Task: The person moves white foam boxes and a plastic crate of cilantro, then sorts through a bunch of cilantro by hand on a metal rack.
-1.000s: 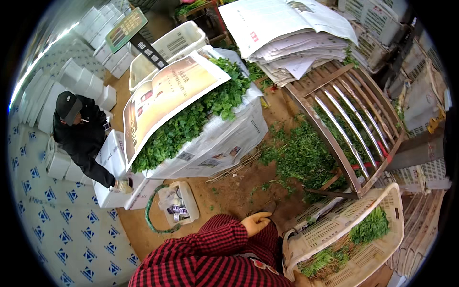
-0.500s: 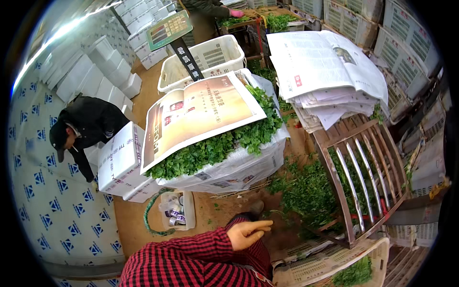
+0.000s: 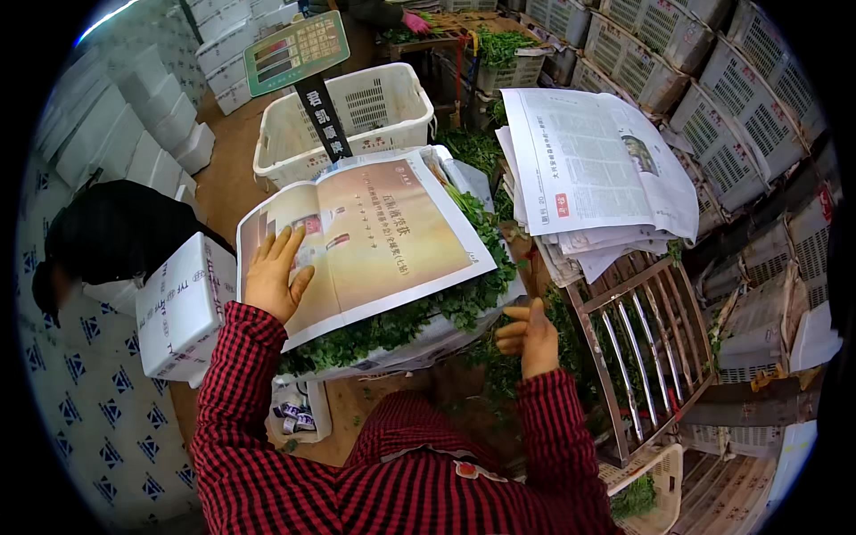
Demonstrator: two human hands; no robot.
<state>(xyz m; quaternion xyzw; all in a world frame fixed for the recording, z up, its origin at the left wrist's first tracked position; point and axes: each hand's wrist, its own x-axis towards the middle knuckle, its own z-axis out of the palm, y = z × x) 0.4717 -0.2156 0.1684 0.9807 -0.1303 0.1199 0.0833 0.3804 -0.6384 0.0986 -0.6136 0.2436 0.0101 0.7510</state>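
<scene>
My left hand [image 3: 275,275] lies flat with fingers spread on the left part of a sheet of newspaper [image 3: 379,236] that covers a heap of leafy greens [image 3: 392,325] in a white foam box. My right hand [image 3: 528,334] hovers at the box's right edge, fingers loosely curled with the thumb up, holding nothing that I can see. Both sleeves are red and black check.
A stack of newspapers [image 3: 597,169] rests on a metal rack [image 3: 642,348] to the right. A white plastic basket [image 3: 366,111] and a scale display [image 3: 297,49] stand behind the box. A person in black [image 3: 107,236] bends at left beside a white foam box [image 3: 178,308]. Crates line the right.
The view has swung down toward the box. My left hand has come in and landed on the newspaper; my right hand has risen to the box's right edge.
</scene>
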